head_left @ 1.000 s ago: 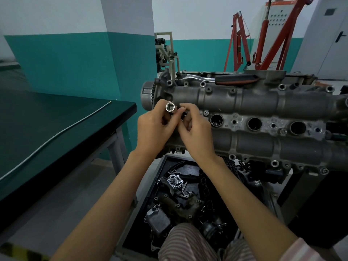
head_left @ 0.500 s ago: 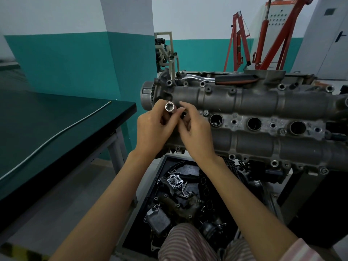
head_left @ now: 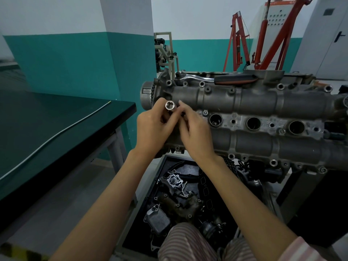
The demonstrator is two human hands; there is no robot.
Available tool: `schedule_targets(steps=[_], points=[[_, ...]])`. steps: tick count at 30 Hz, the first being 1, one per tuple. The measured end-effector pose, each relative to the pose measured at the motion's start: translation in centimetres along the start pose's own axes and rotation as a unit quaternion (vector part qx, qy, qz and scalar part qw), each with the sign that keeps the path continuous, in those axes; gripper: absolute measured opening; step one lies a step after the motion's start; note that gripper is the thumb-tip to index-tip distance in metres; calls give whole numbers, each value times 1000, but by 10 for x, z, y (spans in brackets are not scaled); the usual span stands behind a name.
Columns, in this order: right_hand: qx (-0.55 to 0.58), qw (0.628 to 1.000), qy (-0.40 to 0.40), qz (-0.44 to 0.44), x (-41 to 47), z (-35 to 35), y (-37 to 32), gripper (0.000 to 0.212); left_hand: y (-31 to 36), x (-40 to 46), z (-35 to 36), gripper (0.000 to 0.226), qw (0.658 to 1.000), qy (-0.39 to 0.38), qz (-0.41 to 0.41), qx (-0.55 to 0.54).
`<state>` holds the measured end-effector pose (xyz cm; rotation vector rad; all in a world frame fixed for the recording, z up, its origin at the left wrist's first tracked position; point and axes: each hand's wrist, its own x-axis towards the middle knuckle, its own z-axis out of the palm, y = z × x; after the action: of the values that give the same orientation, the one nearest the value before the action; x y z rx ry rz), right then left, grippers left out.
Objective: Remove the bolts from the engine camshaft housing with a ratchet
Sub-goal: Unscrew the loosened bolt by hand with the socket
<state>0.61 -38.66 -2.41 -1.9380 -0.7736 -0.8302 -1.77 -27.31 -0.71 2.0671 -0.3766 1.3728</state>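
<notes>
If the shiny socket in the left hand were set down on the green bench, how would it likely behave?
The socket looks like polished metal, so probably slick and heavy for its size. Its round barrel would likely roll if laid sideways on the flat bench; standing on end seems steadier.

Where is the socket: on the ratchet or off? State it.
Off. The socket is pinched in the left hand; the ratchet lies apart atop the housing.

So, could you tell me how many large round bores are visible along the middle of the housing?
3: one nearest the hands, one in the middle, one farthest right. The right hand may hide another.
</notes>
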Motion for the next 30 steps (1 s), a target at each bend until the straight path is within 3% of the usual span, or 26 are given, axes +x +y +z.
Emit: schedule_targets(steps=[2, 7, 14, 18, 24, 30], points=[[21, 999, 6, 29, 0, 1, 0, 41, 1, 0, 1, 39, 1000, 1, 2, 7], [12, 1000, 26, 4, 0, 2, 3, 11, 1, -3, -3, 26, 1000, -16, 17, -4], [19, 999, 18, -24, 0, 0, 1, 30, 1, -5, -3, 25, 998, -26, 37, 33], [28, 999, 21, 18, 0, 3, 2, 40, 1, -2, -2, 31, 1000, -8, 22, 20], [23, 999, 40, 12, 0, 4, 4, 8, -1, -2, 2, 35, 1000, 7, 11, 17], [11, 1000, 22, -18, 1, 2, 2, 24, -2, -4, -1, 24, 1000, -5, 21, 15]])
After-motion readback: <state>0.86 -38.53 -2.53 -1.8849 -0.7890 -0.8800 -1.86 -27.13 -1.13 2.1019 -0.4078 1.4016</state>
